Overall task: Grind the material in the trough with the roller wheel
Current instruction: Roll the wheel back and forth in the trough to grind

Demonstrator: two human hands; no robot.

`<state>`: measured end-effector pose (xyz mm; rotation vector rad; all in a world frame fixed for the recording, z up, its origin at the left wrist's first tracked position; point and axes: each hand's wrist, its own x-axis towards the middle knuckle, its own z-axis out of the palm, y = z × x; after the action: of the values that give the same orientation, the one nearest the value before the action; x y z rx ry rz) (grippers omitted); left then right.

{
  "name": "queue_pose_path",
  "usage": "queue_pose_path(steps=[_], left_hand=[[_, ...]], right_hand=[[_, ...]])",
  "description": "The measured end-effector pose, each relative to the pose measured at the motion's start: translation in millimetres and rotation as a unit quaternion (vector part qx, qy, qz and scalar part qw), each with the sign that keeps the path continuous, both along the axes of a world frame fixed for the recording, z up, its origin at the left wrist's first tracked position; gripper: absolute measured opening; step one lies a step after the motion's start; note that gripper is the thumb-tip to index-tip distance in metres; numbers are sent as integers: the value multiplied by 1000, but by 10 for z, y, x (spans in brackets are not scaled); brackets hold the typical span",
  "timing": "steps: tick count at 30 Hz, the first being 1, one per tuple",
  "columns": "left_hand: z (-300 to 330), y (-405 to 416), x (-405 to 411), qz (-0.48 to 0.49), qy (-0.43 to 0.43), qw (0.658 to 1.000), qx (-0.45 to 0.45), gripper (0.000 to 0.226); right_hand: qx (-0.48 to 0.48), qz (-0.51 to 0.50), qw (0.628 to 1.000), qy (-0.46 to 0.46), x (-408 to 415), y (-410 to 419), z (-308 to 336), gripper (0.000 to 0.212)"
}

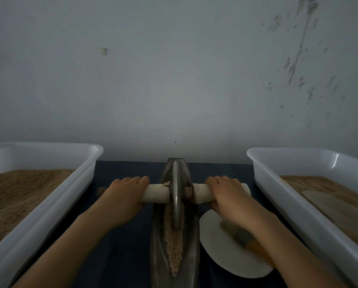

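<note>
The pinkish-brown crushed material (pixel 174 244) lies in a narrow strip along the bottom of the metal boat-shaped trough (pixel 191 242), which stands lengthwise on the dark blue cloth (pixel 120 250) between the two forearms. The metal roller wheel (pixel 176 202) stands upright in the groove, toward the trough's far half, its rim pressed into the strip. A white-wrapped axle handle (pixel 156 193) runs crosswise through the wheel's hub. The left hand (pixel 122 196) curls over the handle's left part and grips it; the right hand (pixel 228 194) grips the right part in the same way, fingers wrapped over the top.

This looks like the grinding stroke itself, mid-task: the strip nearest the person still looks coarse and grainy. The next move probably calls for an even pull with both hands toward the near end, keeping the wheel upright and centred so that it does not ride up a wall and push material over the rim.

Just right of the trough lies a white round plate (pixel 226 256) with a brush (pixel 244 238) on it, partly under the right forearm. A white plastic tub of tan powder stands on either side, the left tub (pixel 49 196) and the right tub (pixel 294 196). Behind is a pale, stained wall (pixel 174 80).
</note>
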<state>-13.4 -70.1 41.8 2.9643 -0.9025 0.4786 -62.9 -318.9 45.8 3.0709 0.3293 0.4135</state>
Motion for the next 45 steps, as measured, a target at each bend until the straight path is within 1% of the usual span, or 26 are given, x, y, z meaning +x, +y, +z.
queue_pose_path(steps=[4, 6, 8, 11, 13, 14, 17, 20, 22, 24, 27, 29, 31, 34, 36, 39, 42, 44, 45], left_hand=[[220, 98, -258, -60, 123, 990, 46, 21], [318, 134, -363, -84, 156, 982, 70, 27], [384, 145, -432, -93, 169, 978, 81, 28], [395, 134, -446, -91, 174, 978, 76, 25], [344, 113, -411, -83, 167, 980, 69, 29], [298, 101, -375, -79, 151, 983, 63, 30], [133, 65, -215, -55, 56, 997, 28, 20], [-64, -9, -29, 4, -46, 999, -1, 31], [-146, -73, 64, 31, -91, 995, -25, 35], [-172, -117, 128, 40, -101, 993, -51, 37], [-156, -128, 158, 38, -101, 993, -49, 38], [-125, -108, 122, 35, -99, 994, -33, 37], [-82, -79, 66, 19, -90, 996, -9, 33], [37, -25, -59, -6, -51, 998, 19, 27], [128, 27, -167, -27, -32, 998, 41, 28], [237, 106, -298, -57, 28, 997, 47, 33], [267, 127, -330, -69, 76, 994, 48, 26], [245, 112, -303, -65, 90, 993, 40, 23], [220, 104, -272, -56, 91, 994, 37, 23]], right_hand=[[1, 12, 987, 160, -379, 53, 280, 21], [-12, 22, 974, 224, -552, 64, 411, 17], [-21, 29, 967, 253, -659, 67, 494, 18], [-24, 28, 967, 252, -662, 73, 502, 18], [-13, 24, 973, 231, -587, 67, 426, 16], [-2, 22, 978, 207, -534, 57, 374, 15], [11, 18, 996, 84, -303, 6, 160, 17], [8, 11, 999, -46, -15, -30, -86, 27], [26, 2, 994, -103, 139, -41, -191, 31], [44, -8, 992, -121, 242, -57, -254, 36], [48, -15, 992, -117, 277, -77, -283, 36], [42, -17, 994, -100, 227, -81, -268, 34], [32, -20, 997, -60, 123, -76, -205, 32], [10, -12, 999, 29, -92, -53, -40, 23], [26, -8, 994, 110, -255, -36, 101, 17], [25, -3, 979, 204, -455, -15, 291, 19], [23, 0, 973, 231, -559, -3, 397, 19], [28, -5, 976, 216, -552, 18, 386, 17], [26, -11, 981, 194, -522, 31, 356, 15]])
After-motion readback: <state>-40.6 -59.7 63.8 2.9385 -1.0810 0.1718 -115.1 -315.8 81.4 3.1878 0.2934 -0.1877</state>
